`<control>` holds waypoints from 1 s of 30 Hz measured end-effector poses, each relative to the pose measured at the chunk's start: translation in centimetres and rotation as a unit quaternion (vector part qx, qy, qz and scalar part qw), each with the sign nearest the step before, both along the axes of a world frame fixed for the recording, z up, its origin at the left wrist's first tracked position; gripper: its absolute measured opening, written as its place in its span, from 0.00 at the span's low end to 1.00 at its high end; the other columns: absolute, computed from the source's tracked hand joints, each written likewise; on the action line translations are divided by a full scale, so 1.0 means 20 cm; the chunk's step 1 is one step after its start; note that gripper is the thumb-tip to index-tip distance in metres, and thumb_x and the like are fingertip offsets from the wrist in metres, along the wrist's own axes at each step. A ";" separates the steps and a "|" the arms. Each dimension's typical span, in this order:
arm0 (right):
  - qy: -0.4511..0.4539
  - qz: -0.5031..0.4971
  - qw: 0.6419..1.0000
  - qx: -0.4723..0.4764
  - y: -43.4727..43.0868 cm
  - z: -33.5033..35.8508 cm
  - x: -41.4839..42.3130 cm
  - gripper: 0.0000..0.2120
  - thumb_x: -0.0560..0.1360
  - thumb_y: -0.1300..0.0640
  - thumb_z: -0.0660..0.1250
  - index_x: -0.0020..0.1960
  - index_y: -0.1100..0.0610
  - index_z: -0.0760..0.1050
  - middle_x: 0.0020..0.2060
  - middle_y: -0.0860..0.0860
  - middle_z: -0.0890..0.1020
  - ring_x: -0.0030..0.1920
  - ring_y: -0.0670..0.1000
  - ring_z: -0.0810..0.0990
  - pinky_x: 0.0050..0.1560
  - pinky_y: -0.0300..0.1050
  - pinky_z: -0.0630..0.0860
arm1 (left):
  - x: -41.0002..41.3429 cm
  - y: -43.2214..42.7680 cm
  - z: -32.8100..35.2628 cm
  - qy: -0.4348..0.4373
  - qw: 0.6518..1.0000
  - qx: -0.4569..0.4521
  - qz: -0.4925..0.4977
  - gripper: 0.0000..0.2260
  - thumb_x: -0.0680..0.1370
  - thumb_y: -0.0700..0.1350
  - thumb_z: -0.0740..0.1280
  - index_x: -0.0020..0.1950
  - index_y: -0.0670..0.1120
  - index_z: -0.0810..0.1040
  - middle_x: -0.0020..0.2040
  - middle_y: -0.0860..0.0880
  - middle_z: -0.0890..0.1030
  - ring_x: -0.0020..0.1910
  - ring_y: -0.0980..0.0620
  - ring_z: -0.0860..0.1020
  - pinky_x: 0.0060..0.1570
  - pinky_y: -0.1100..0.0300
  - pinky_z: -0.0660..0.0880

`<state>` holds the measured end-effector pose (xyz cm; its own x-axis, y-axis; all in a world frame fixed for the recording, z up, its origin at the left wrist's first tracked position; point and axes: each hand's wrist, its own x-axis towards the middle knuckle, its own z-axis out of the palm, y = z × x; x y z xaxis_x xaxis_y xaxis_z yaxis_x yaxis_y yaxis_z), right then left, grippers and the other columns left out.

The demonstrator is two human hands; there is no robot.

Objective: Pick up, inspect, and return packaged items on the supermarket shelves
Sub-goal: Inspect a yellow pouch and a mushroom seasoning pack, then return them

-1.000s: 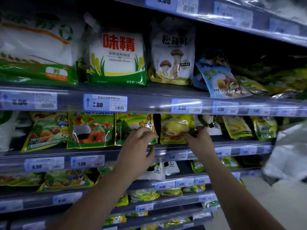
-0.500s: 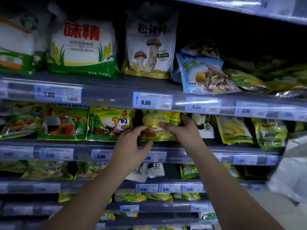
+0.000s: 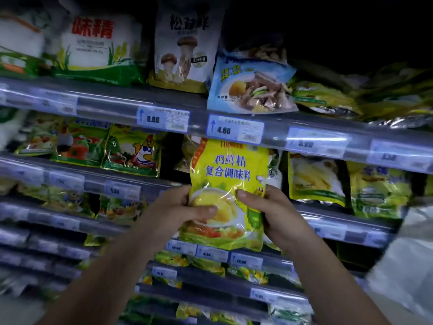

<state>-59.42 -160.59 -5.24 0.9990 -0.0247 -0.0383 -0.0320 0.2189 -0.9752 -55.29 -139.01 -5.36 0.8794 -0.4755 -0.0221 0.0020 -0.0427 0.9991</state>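
Holding the glossy yellow plastic seasoning packet [image 3: 228,195], newly lifted off its shelf [image 3: 140,186] (nine o'clock), both hands' grip clamped: left hand [image 3: 178,212], right hand [image 3: 274,212]; inspection begins.

Grey metal shelves [image 3: 112,106] are running in tiers across the whole view, sloping down to the right. Clear strips along their front edges are carrying blue-and-white price tags [image 3: 162,118] and catching a cool glare. The space above the top tier is lying in deep shadow. A pale floor [image 3: 403,277] is showing at lower right.
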 end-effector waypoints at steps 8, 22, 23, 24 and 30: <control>0.000 0.024 1.000 -0.009 -0.18 -0.03 -0.16 0.15 0.70 0.61 0.72 0.57 0.58 0.84 0.56 0.57 0.87 0.56 0.57 0.86 0.56 0.49 0.82 | -0.13 -0.10 -0.04 0.054 0.998 -0.020 -0.001 0.20 0.71 0.55 0.75 0.60 0.49 0.84 0.59 0.40 0.85 0.60 0.32 0.81 0.61 0.33 0.75; 0.011 -0.026 0.999 0.026 -0.14 -0.10 -0.36 0.16 0.73 0.60 0.73 0.60 0.62 0.82 0.55 0.63 0.86 0.57 0.69 0.84 0.60 0.73 0.77 | -0.35 -0.20 0.00 -0.018 0.991 -0.053 0.120 0.11 0.71 0.53 0.73 0.45 0.47 0.87 0.45 0.45 0.88 0.46 0.46 0.86 0.47 0.49 0.81; 0.010 -0.022 1.000 0.019 -0.14 -0.10 -0.37 0.15 0.73 0.58 0.73 0.59 0.61 0.83 0.55 0.63 0.87 0.57 0.70 0.83 0.59 0.74 0.77 | -0.35 -0.21 0.01 -0.035 0.990 -0.056 0.122 0.08 0.73 0.50 0.73 0.43 0.46 0.87 0.43 0.46 0.88 0.44 0.48 0.86 0.43 0.54 0.81; 0.011 -0.023 1.000 0.017 -0.14 -0.10 -0.38 0.14 0.73 0.56 0.73 0.58 0.59 0.83 0.54 0.64 0.86 0.56 0.71 0.83 0.58 0.75 0.77 | -0.35 -0.21 0.02 -0.042 0.989 -0.065 0.126 0.05 0.74 0.47 0.73 0.43 0.46 0.86 0.43 0.47 0.88 0.43 0.49 0.86 0.40 0.57 0.81; 0.029 -0.015 0.994 0.104 -0.18 -0.09 -0.39 0.15 0.72 0.52 0.70 0.55 0.58 0.84 0.55 0.63 0.87 0.53 0.63 0.87 0.58 0.64 0.81 | -0.34 -0.26 0.04 0.101 0.973 -0.177 0.108 0.06 0.66 0.42 0.73 0.41 0.45 0.88 0.44 0.44 0.88 0.41 0.46 0.87 0.40 0.51 0.85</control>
